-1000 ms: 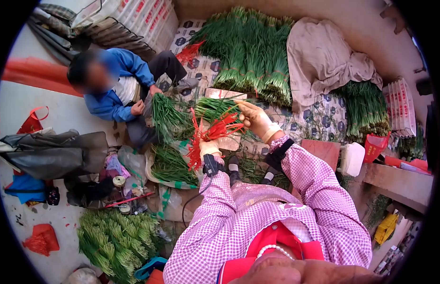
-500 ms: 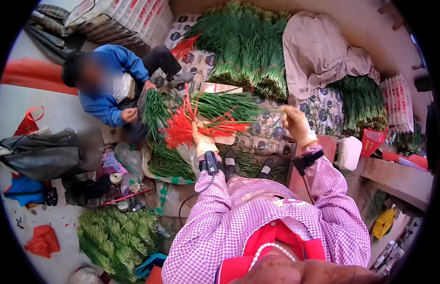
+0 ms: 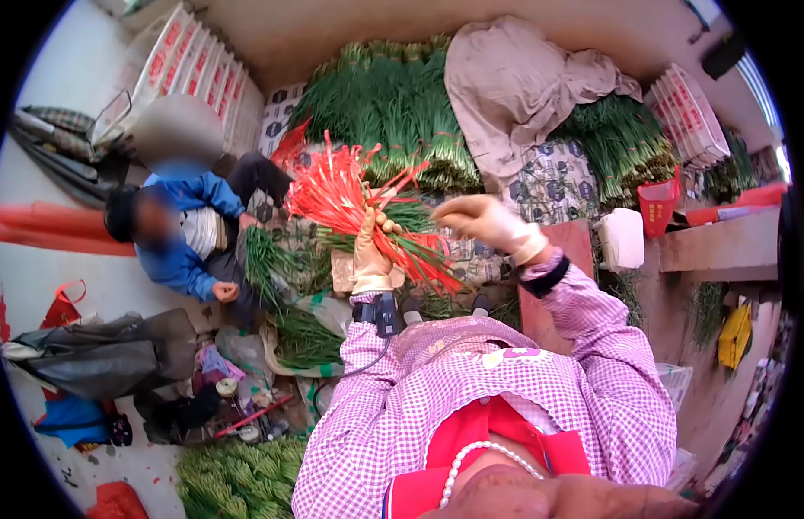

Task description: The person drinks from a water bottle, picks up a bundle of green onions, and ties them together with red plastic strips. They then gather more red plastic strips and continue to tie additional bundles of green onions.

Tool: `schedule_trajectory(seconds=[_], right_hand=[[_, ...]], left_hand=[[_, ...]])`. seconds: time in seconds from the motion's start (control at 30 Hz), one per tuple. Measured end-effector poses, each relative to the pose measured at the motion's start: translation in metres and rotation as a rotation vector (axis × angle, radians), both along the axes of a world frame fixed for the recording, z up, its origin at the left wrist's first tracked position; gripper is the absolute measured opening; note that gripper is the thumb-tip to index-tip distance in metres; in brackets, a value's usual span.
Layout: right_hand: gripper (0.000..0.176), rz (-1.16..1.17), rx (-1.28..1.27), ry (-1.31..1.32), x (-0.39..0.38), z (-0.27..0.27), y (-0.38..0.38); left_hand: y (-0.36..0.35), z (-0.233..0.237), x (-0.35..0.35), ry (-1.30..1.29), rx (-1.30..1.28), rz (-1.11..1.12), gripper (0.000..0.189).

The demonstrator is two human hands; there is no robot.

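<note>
Strips, red and thin (image 3: 328,186), are fanning out from the left hand (image 3: 370,257), and some green stalks (image 3: 409,216) are poking out beside them. The left grip is pressing together around both. They are hanging in the air over the middle of the floor (image 3: 670,333). The right hand (image 3: 488,223) is hovering just beside them, with its fingers bending toward the stalks. It is looking blurry, so I cannot tell if its grip is pinching anything.

For a good hold, the left hand should be squeezing softly, so the strips are not slipping and the stalks are not getting squashed. The right hand should be keeping off loose ends, so nothing is tangling.

Big green bundles (image 3: 389,112) are lying along the floor's far edge, near the wall (image 3: 324,22), and a pale cloth (image 3: 506,95) is sitting next to them. Another person (image 3: 207,195) is sitting toward the floor's left edge, so that side is seeming tight. More room is showing on the right, over a printed sheet (image 3: 549,182), but a reddish board (image 3: 577,238) is standing out near the right hand.
</note>
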State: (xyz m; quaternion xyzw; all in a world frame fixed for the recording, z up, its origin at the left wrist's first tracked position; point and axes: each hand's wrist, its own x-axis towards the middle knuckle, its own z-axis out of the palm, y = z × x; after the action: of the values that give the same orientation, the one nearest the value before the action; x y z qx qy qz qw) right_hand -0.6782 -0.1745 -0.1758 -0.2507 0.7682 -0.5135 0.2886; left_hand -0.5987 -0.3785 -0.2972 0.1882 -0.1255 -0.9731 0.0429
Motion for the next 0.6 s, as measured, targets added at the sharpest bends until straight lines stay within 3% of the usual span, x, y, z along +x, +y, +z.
schedule_trajectory(seconds=[0.03,0.1,0.17,0.3,0.4,0.5,0.6], right_hand=[[0.022,0.086,-0.001,0.243,0.003,0.001,-0.009],[0.024,-0.065,-0.224,-0.231,0.015,0.034,-0.024],[0.023,-0.062,-0.319,-0.310,0.009,0.058,-0.024],[0.023,-0.169,-0.179,-0.114,-0.024,0.043,-0.024],[0.020,-0.166,-0.094,-0.038,-0.032,0.052,-0.024],[0.018,-0.163,-0.013,-0.187,-0.036,0.055,-0.016],[0.016,-0.307,-0.209,-0.284,-0.037,0.049,-0.005]], left_hand=[[0.011,0.013,-0.004,0.042,-0.047,-0.076,0.022],[0.018,0.024,-0.002,0.099,-0.078,-0.162,0.021],[0.020,0.024,-0.004,0.167,-0.082,-0.272,0.017],[0.032,0.054,-0.001,0.154,-0.120,-0.285,0.020],[0.038,0.067,0.000,0.147,-0.256,-0.432,0.022],[0.047,0.073,0.000,0.154,-0.273,-0.475,0.021],[0.054,0.073,-0.003,0.190,-0.215,-0.471,0.019]])
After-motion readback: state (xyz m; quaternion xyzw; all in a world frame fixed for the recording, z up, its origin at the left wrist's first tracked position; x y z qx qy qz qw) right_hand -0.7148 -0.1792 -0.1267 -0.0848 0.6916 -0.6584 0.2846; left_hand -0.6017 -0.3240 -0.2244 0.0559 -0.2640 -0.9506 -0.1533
